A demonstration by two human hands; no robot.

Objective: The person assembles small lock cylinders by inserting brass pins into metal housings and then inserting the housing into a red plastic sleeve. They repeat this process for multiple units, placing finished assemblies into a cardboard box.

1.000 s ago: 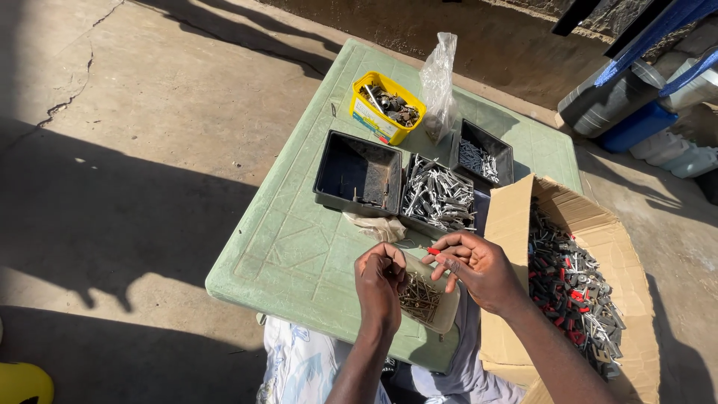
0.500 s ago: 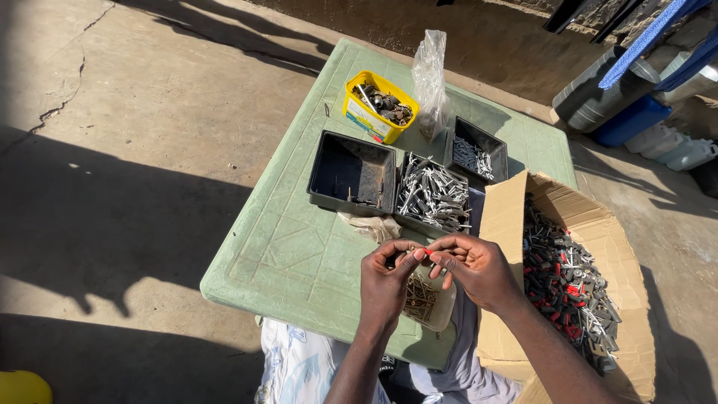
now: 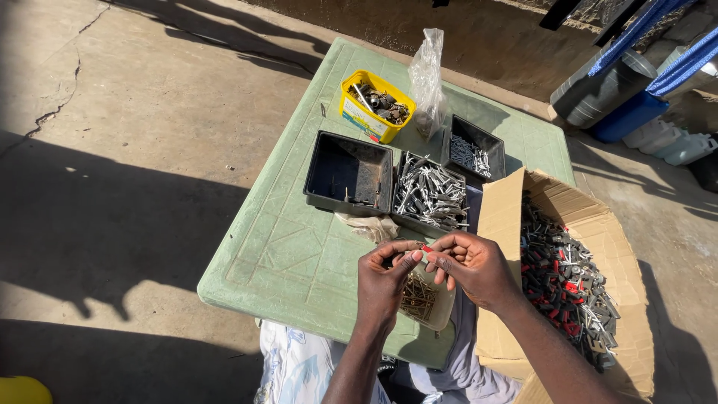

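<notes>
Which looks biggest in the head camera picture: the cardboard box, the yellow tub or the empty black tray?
1. cardboard box, though it is nearest the camera
2. empty black tray
3. yellow tub

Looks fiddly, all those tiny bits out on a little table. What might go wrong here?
The small red-tipped part is pinched between the fingertips of the left hand and right hand above the table edge; if it slips, it may drop to the ground. The cardboard box of parts seems to hang off the green table and could tip. The small container sits near the edge, easily knocked.
</notes>
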